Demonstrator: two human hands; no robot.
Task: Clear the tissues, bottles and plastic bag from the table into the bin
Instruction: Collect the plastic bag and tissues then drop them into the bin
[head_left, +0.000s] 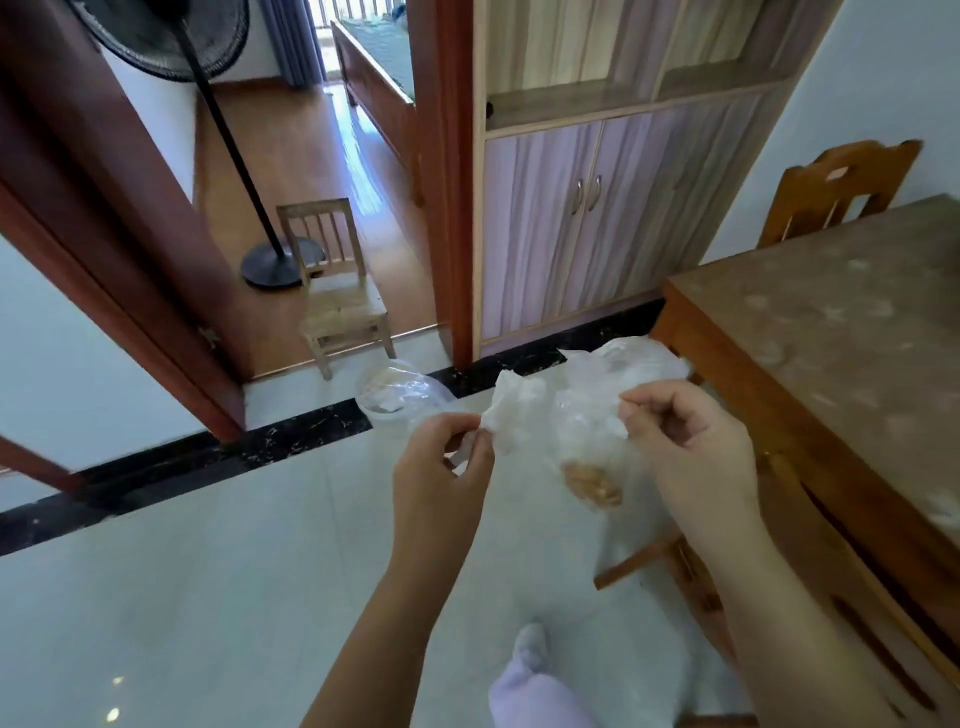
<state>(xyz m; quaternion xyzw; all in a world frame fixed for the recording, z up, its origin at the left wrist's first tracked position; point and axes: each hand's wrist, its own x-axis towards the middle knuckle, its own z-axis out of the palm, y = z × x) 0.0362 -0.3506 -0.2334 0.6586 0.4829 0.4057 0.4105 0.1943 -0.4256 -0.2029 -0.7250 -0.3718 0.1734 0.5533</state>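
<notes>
Pinching a clear plastic bag (587, 410) with left hand (441, 462) and right hand (685, 441), beside table (841, 338).

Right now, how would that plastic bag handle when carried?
The plastic bag looks floppy: it crumples between the left hand and right hand. Probably light. The brown lump sagging low may swing.

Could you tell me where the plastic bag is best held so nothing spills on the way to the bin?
Grip the plastic bag by its crumpled top, from above, probably with one of the hands closing the mouth; the brown contents sag at the bottom, so the weight hangs below.
</notes>
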